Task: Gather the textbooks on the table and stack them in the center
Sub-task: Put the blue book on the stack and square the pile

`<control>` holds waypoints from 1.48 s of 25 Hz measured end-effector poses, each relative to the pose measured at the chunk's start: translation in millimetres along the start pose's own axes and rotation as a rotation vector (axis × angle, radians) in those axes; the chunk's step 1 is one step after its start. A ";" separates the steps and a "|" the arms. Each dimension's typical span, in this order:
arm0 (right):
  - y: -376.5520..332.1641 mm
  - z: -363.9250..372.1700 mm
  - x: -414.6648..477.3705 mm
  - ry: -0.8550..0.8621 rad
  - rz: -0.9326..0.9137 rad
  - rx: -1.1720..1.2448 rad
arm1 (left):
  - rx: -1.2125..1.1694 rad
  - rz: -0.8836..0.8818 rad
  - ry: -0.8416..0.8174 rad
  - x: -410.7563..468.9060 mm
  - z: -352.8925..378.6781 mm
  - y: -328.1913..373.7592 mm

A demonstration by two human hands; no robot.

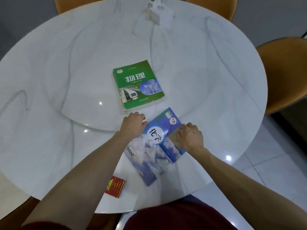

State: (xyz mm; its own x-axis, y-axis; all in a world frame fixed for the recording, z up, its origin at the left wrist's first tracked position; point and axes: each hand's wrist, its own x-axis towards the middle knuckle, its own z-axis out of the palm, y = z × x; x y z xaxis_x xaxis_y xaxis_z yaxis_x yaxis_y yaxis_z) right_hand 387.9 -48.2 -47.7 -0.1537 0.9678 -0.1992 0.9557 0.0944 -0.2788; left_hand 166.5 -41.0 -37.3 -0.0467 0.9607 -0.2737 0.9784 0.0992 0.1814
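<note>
A green textbook (138, 83) lies flat near the middle of the round white table (66, 72), on its raised turning disc. A blue textbook (154, 146) with a snowy mountain on the cover sits nearer me, tilted and slightly blurred. My left hand (132, 125) grips its left edge with curled fingers. My right hand (190, 136) holds its right edge, fingers over the cover. Under the green book a second book's pages seem to show, but I cannot tell for sure.
A small red packet (115, 188) lies near the table's front edge, beside my left forearm. A white box (159, 14) stands at the far side. Orange chairs (285, 72) ring the table; one is close on the right.
</note>
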 end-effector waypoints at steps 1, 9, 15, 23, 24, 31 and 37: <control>4.0 6.0 -9.6 -0.005 0.012 -0.015 | -0.001 0.007 -0.007 -2.9 5.3 -0.5; 9.6 56.8 -78.1 -0.039 0.073 0.006 | -0.088 0.020 -0.007 -23.5 32.3 -3.2; 0.2 76.4 -97.3 -0.025 0.130 0.132 | -0.320 -0.115 0.029 -19.3 37.8 -1.3; -5.8 81.9 -98.9 0.074 0.315 0.560 | -0.656 0.021 -0.068 -23.6 38.3 -1.4; -5.9 80.7 -94.4 0.081 0.380 0.621 | -0.731 0.013 -0.063 -26.1 38.7 -2.4; -3.6 72.9 -85.1 0.106 0.614 1.041 | -1.095 -0.071 -0.076 -38.9 43.0 -10.5; 1.4 62.8 -79.0 0.114 0.544 1.144 | -1.206 -0.163 -0.048 -42.3 41.0 -13.1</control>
State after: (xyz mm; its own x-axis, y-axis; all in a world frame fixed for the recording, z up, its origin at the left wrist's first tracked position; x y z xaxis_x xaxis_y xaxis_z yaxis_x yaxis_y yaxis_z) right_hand 385.6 -139.2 -91.3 0.2649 0.8381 -0.4770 0.1181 -0.5191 -0.8465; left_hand 163.9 -93.5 -66.8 -0.1189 0.9066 -0.4050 0.1455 0.4194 0.8961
